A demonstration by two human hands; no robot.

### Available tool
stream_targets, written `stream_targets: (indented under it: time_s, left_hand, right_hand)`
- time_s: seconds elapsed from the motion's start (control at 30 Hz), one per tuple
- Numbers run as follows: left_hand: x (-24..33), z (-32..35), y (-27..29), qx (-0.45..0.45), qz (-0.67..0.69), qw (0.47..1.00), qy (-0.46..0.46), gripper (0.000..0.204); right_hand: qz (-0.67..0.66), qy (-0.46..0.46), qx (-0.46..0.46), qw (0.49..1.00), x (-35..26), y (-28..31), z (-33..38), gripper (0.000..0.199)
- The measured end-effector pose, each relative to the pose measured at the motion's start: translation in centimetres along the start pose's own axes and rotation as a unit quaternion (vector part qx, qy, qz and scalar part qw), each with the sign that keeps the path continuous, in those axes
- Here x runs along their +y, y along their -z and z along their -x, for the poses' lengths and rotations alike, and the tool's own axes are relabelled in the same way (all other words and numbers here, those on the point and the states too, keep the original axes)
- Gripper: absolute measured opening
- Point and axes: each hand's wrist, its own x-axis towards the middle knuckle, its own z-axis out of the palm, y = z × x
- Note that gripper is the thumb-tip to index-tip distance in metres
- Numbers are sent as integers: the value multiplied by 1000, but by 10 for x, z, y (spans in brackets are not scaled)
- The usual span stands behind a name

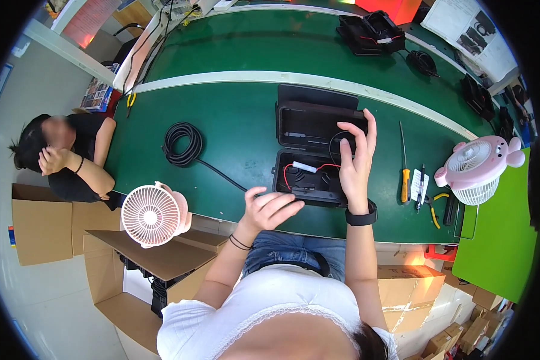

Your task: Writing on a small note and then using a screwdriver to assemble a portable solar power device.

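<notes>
On the green bench before me lies an opened black plastic case [311, 193], its lid [306, 123] tipped back on the far side. In the case's base are a white tube-shaped part [305, 167] and red wires. My left hand [270, 210] is at the near left corner, fingers stretched and loosely apart. A coiled black cable [183, 144] sends its end toward that hand. Along the right side of the case, my right hand [357, 159] has thumb and fingers spread. A thin black wire [330, 146] loops beside its thumb; whether the fingers touch it is unclear.
Right of the case lie a screwdriver [405, 186], a pen-like tool [421, 186] and yellow-handled pliers [433, 216]. A pink fan [471, 162] stands beyond them, another fan [153, 215] at the near left edge. Another person [72, 156] leans at the bench's left end. Further black cases [372, 35] lie behind.
</notes>
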Motion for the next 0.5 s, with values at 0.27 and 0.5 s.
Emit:
stream_targets:
  time_s: [0.27, 0.5]
  left_hand:
    - [-4, -1, -1, -124, 62, 984, 116, 45]
    - [-8, -11, -7, -114, 119, 981, 100, 47]
  right_hand:
    - [-41, -9, 27, 999, 5, 0, 4, 31]
    - [-40, -9, 18, 999, 6, 1, 5, 20]
